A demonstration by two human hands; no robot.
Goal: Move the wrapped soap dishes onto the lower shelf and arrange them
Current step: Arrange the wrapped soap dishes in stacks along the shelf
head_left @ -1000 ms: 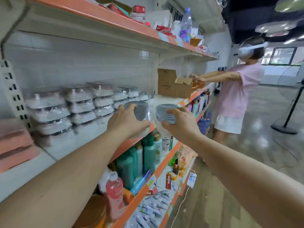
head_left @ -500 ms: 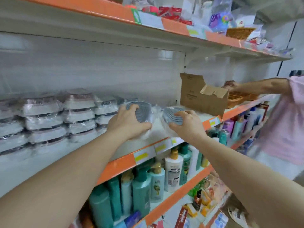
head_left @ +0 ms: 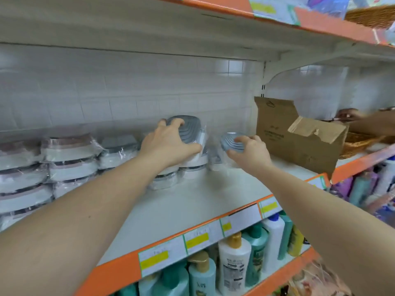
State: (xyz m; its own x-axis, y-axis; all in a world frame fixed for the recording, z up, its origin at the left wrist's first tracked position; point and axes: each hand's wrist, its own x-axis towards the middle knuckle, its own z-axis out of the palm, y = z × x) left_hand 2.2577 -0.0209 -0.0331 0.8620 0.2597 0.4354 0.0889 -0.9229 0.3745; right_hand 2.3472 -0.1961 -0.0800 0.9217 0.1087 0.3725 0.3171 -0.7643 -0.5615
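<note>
Left hand (head_left: 168, 144) curled over a grey ribbed soap dish in clear plastic wrap (head_left: 188, 130), fingers hooked on its far rim, thumb along the near edge. Held tilted, atop a short stack of wrapped white-and-grey soap dishes (head_left: 188, 167) standing on the white shelf with orange front lip (head_left: 192, 201). Whether resting on the stack or just above it: cannot tell.

Right hand (head_left: 249, 150) gripping a 2nd grey ribbed soap dish in clear wrap (head_left: 229, 141), fingers curled round its right edge, dish tipped with its ribbed face toward the camera. Positioned just right of the stack, low over the bare shelf surface, between the stack and an open brown cardboard box (head_left: 299, 137).

Further left along the same shelf, rows of stacked wrapped soap dishes with pinkish and grey tops (head_left: 70, 159), blurred at the far left. Beyond the box, another person's hand (head_left: 350, 115) over a woven wicker basket (head_left: 359, 142). Yellow-and-white price labels (head_left: 196, 240) along the orange lip. On the shelf below, white and teal pump bottles (head_left: 235, 261) standing in a row. Above, a higher orange-edged shelf (head_left: 235, 9) bearing a 2nd wicker basket (head_left: 369, 16).
</note>
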